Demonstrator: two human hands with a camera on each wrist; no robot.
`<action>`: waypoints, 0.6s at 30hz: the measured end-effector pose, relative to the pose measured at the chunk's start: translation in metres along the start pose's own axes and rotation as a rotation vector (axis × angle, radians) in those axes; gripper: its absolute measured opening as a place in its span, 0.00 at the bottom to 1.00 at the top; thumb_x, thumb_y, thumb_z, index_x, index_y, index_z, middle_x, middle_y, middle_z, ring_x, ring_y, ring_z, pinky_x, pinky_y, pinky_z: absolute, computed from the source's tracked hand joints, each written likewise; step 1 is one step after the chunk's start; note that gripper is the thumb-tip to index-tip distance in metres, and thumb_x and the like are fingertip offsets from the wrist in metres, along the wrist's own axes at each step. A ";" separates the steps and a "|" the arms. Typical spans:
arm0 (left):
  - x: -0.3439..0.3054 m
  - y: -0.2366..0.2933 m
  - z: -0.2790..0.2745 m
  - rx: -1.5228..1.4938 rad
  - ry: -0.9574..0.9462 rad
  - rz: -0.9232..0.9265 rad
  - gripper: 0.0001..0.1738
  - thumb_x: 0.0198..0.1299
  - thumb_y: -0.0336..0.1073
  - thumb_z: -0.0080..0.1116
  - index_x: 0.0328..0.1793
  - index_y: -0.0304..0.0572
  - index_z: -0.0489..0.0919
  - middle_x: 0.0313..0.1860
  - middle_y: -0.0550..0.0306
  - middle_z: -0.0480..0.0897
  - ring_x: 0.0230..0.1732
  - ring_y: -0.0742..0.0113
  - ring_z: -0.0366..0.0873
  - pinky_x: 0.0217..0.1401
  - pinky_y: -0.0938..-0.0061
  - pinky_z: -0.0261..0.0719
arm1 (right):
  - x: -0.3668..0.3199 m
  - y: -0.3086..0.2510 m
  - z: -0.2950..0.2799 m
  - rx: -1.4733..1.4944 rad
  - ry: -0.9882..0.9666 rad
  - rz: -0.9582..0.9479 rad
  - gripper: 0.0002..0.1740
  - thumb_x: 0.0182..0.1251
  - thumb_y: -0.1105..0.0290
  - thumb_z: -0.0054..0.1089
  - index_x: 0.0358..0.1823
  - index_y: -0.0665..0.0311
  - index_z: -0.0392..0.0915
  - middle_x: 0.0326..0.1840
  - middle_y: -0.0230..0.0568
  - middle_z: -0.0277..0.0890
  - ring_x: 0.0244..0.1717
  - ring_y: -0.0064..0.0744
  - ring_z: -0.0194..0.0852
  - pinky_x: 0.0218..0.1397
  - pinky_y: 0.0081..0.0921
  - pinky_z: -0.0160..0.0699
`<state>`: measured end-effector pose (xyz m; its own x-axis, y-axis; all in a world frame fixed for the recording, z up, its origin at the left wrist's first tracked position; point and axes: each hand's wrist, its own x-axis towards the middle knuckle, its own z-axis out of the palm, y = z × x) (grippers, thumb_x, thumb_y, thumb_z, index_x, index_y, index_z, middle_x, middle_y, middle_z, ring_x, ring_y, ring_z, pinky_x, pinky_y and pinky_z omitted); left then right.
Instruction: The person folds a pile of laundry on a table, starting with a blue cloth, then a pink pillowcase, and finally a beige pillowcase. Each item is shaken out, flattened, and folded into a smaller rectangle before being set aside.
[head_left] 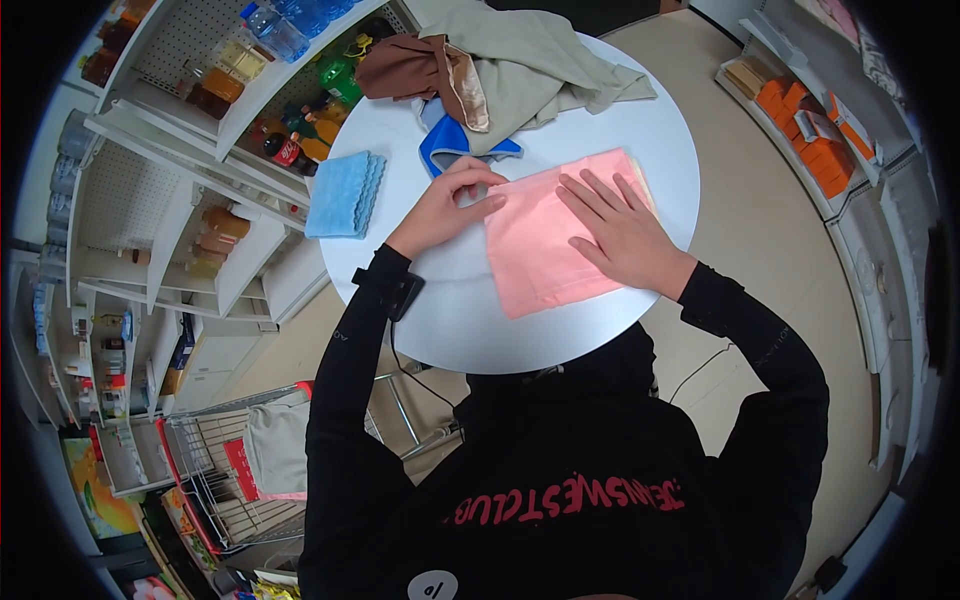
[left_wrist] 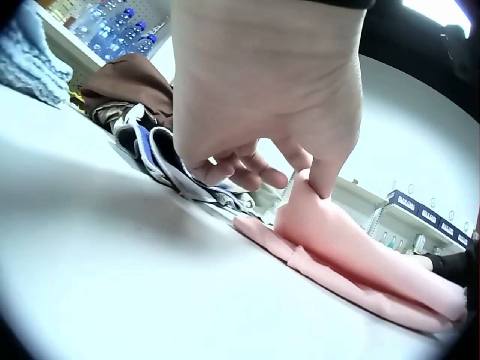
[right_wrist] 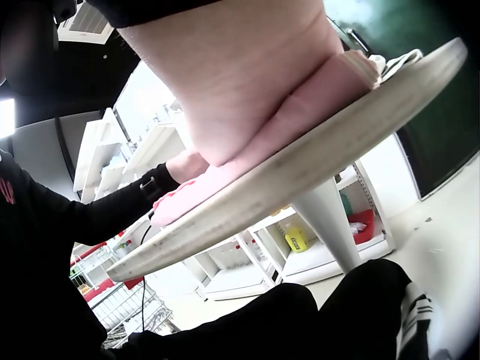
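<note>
A folded pink cloth (head_left: 540,240) lies on the round white table (head_left: 430,320), with a pale yellowish edge at its right side. My left hand (head_left: 445,207) pinches the cloth's far left corner; in the left wrist view that edge of the pink fabric (left_wrist: 330,225) rises off the layer below. Spread flat over the cloth's right half, my right hand (head_left: 628,235) rests with straight fingers. From the right wrist view, the heel of this hand presses on the pink layers near the table's rim.
A folded light blue towel (head_left: 343,195) sits left of my left hand. At the far side are heaped a grey-green cloth (head_left: 550,65), a brown garment (head_left: 410,70) and a blue piece (head_left: 450,145). Bottle shelves (head_left: 225,100) stand left, a shopping cart (head_left: 215,470) lower left.
</note>
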<state>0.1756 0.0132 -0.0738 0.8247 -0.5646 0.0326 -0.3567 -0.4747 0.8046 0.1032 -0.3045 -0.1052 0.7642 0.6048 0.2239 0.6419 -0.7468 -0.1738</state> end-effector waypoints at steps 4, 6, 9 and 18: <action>0.003 -0.005 0.004 0.106 -0.045 0.088 0.18 0.68 0.43 0.73 0.58 0.41 0.87 0.49 0.62 0.75 0.46 0.67 0.71 0.52 0.74 0.72 | -0.001 0.001 0.001 0.026 0.013 -0.004 0.39 0.81 0.53 0.53 0.87 0.59 0.56 0.90 0.41 0.53 0.90 0.47 0.47 0.90 0.58 0.43; 0.003 -0.014 -0.002 0.184 -0.121 0.178 0.16 0.69 0.40 0.72 0.56 0.40 0.86 0.49 0.61 0.76 0.49 0.67 0.73 0.51 0.75 0.70 | 0.000 0.002 0.000 0.024 0.019 -0.005 0.39 0.81 0.54 0.53 0.87 0.59 0.56 0.90 0.41 0.53 0.90 0.47 0.47 0.90 0.58 0.43; 0.000 -0.019 -0.013 0.271 -0.087 0.142 0.18 0.67 0.45 0.73 0.52 0.38 0.87 0.48 0.58 0.78 0.50 0.60 0.75 0.54 0.69 0.74 | -0.004 0.001 0.003 0.031 0.021 0.001 0.39 0.81 0.54 0.53 0.87 0.59 0.56 0.90 0.41 0.53 0.90 0.47 0.47 0.90 0.57 0.43; 0.007 0.001 -0.018 0.428 -0.083 -0.075 0.25 0.64 0.54 0.74 0.45 0.34 0.86 0.40 0.54 0.80 0.51 0.54 0.78 0.55 0.66 0.76 | -0.006 0.003 0.000 0.045 0.027 -0.005 0.39 0.80 0.53 0.53 0.87 0.59 0.56 0.90 0.41 0.54 0.90 0.46 0.47 0.90 0.58 0.42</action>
<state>0.1891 0.0205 -0.0626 0.8234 -0.5620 -0.0784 -0.4612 -0.7433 0.4845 0.1001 -0.3103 -0.1075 0.7592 0.6007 0.2506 0.6487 -0.7301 -0.2149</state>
